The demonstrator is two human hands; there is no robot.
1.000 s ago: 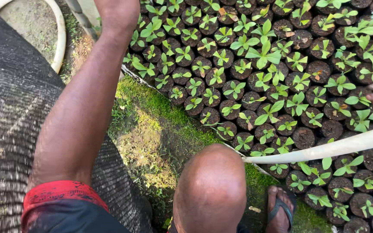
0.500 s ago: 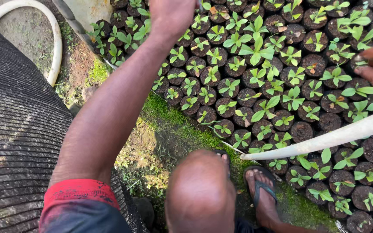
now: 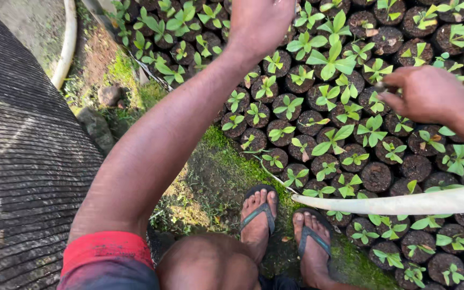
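Mossy ground (image 3: pixel 226 177) runs down the middle of the frame, with dark shade netting (image 3: pixel 22 161) filling the left side and a dense bed of seedling bags (image 3: pixel 350 123) spreading across the right. Up top, the left hand (image 3: pixel 259 21) stretches out over the upper rows, seen from the back, and whether it is pinching anything cannot be told from this angle. Over on the right edge, the right hand (image 3: pixel 425 94) hovers above the bags with fingers curled in on something small and dark at the fingertips; what that is stays unclear. The seedlings (image 3: pixel 331 62) sit between and just below both hands, green leaves poking from black soil-filled bags. A pale hose (image 3: pixel 404 203) slants across the lower right, over the front rows. Two feet in sandals (image 3: pixel 285 231) stand at the bed's edge, bottom centre. Another pale hose (image 3: pixel 65 48) curves in the upper left.
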